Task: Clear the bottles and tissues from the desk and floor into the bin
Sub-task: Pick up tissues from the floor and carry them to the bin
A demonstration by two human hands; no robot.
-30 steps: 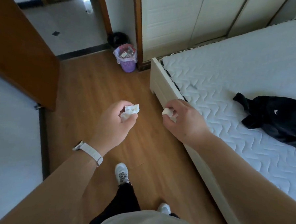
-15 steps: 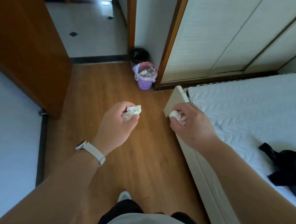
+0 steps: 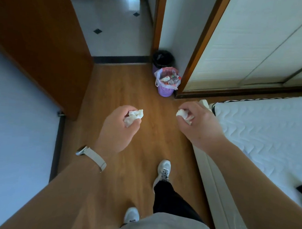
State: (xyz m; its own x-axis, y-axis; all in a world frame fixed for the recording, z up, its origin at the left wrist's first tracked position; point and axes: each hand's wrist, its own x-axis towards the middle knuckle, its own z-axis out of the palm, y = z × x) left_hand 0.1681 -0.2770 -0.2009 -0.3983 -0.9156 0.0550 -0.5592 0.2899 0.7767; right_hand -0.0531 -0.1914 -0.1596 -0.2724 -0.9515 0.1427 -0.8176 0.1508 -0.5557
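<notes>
Two crumpled tissues, one point(image 3: 134, 117) pinched in the left hand point(image 3: 117, 128), the other point(image 3: 183, 115) in the right hand point(image 3: 197, 124), remain undropped above the floor point(image 3: 130, 88), the part-filled purple bin point(image 3: 167, 81) ahead.

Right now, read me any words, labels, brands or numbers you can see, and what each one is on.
No text here can be read.
On the packets in the purple bin: red and white print, too blurred.
On the watch: nothing legible.
On the tissues in the left hand and right hand: no print visible.
</notes>
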